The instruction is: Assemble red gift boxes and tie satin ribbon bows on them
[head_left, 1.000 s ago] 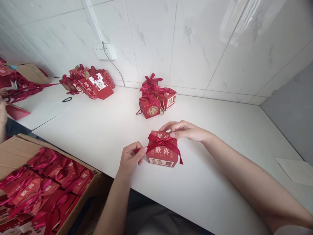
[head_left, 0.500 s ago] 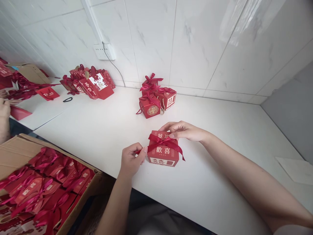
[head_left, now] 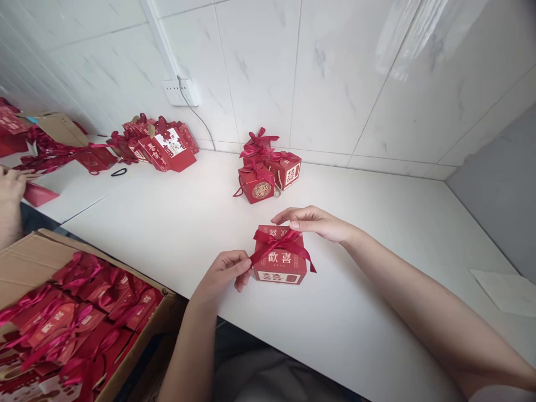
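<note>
A small red gift box (head_left: pixel 280 267) sits on the white table (head_left: pixel 377 223) a little below the middle of the frame, close to the near edge, with gold characters on its front. A dark red ribbon (head_left: pixel 280 241) is tied in a bow across its top. The left hand (head_left: pixel 224 273) comes up from the lower middle with its fingers curled, and thumb and forefinger are pinched on the ribbon's tail at the box's left corner. The right hand (head_left: pixel 314 220) reaches in from the right, its fingers long and loosely together, the tips laid on the far top edge of the box by the bow. I cannot tell whether they grip the ribbon. Behind, towards the wall, stand three finished boxes (head_left: pixel 268 173) in a tight cluster. At the lower left, an open cardboard carton (head_left: pixel 25 259) holds more red boxes (head_left: pixel 75 312). A heap of flat red packs (head_left: pixel 165 148) lies in the upper left, under a wall socket (head_left: pixel 181 92). Another person's hand (head_left: pixel 10 187) shows at the left edge.
</note>
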### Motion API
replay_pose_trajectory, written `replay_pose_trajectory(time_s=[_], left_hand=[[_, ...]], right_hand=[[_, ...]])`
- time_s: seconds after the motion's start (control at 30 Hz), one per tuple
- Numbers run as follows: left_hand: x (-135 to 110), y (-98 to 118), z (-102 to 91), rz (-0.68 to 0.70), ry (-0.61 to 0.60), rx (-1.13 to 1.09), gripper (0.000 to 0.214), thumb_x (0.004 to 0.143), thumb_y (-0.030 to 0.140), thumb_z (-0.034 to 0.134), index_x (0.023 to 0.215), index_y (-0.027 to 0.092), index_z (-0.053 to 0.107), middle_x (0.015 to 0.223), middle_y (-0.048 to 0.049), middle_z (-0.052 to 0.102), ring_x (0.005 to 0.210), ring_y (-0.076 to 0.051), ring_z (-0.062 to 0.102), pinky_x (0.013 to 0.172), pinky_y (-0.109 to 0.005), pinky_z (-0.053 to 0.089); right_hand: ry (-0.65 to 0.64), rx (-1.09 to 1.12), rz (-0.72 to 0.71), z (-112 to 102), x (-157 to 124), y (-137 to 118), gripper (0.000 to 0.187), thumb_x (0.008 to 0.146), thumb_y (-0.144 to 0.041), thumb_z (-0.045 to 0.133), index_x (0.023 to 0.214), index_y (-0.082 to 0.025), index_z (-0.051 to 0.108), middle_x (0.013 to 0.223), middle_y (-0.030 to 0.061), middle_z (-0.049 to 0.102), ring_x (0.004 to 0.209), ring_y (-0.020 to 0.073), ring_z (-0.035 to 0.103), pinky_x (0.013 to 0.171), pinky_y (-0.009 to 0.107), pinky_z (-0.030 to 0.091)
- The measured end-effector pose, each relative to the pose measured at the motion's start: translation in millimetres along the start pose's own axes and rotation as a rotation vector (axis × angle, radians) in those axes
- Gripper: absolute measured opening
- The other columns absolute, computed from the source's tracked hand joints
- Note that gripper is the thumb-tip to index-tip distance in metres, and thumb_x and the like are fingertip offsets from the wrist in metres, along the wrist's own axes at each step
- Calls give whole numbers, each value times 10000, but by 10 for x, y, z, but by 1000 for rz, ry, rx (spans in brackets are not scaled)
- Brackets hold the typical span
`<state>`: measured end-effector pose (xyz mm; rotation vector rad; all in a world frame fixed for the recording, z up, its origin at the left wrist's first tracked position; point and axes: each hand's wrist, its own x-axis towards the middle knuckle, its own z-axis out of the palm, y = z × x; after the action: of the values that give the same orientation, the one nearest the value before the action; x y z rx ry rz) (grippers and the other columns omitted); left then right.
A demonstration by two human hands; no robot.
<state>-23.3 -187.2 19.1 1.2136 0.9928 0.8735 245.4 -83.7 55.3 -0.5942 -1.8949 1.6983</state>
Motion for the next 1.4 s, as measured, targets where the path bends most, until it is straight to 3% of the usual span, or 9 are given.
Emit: replay_pose_trajectory(time_s=[0.2,0.37,0.47,0.57,0.63,0.7,0.87,1.23,1.4], left_hand=[[-62,62,-44,-39,-30,81,341,909,402,588,690,142,559,564,26,553,452,-42,453,485,-182,338],[-80,255,-131,-134,-114,358,288,897,447,577,858,169,640,770,-18,639,583,-92,573,528,-202,421],[-75,499,-184,-66,102,550,346,888,451,579,1189,280,561,1082,-41,644,828,-161,637,604,-244,508],[23,772,-179,154,342,676,327,893,441,566,1189,301,565,1194,-41,618,1084,-216,589,758,-300,545],[168,911,-158,294,247,702,275,894,407,576,1139,285,600,1259,-42,598,1196,-230,543,920,-345,510],[361,975,-152,394,-18,678,224,882,379,600,1067,255,624,1337,-56,554,1272,-245,497,1032,-382,449],[789,821,-221,373,-452,545,193,836,340,659,976,213,620,1420,-101,478,1382,-293,390,1119,-477,350],[812,576,-224,255,-497,311,206,815,347,681,735,172,608,1376,-124,514,1293,-324,483,1032,-473,420],[799,590,-172,193,-444,309,372,803,465,664,620,158,561,1314,-139,561,1186,-345,551,982,-483,448]], right_hand=[[37,-59,-29,28,20,25,294,868,-353,668,663,-164,576,1261,78,604,1170,239,541,963,375,410],[98,-15,-24,1,13,12,206,848,-329,689,1007,-211,632,1259,70,582,1124,225,575,929,379,455],[166,-29,7,-105,-38,-60,280,848,-360,691,1085,-236,608,1183,44,596,1028,195,608,906,361,468],[128,-149,133,-238,-111,-149,303,885,-492,619,931,-193,644,972,38,647,859,171,618,867,354,465],[-6,-232,226,-302,-157,-204,443,910,-581,532,868,-164,675,898,62,676,803,178,622,848,360,464],[-174,-283,312,-329,-193,-255,554,922,-631,465,863,-139,713,885,93,704,797,197,643,870,374,461],[-396,-319,529,-234,-226,-375,598,855,-674,547,956,-120,749,976,120,733,885,235,686,920,356,462],[-452,-160,277,-135,-188,-234,282,806,-421,725,832,-141,721,787,21,681,749,151,597,727,270,454],[-436,-141,280,-109,-195,-276,338,838,-465,688,780,-132,699,743,18,647,715,139,558,706,268,441]])
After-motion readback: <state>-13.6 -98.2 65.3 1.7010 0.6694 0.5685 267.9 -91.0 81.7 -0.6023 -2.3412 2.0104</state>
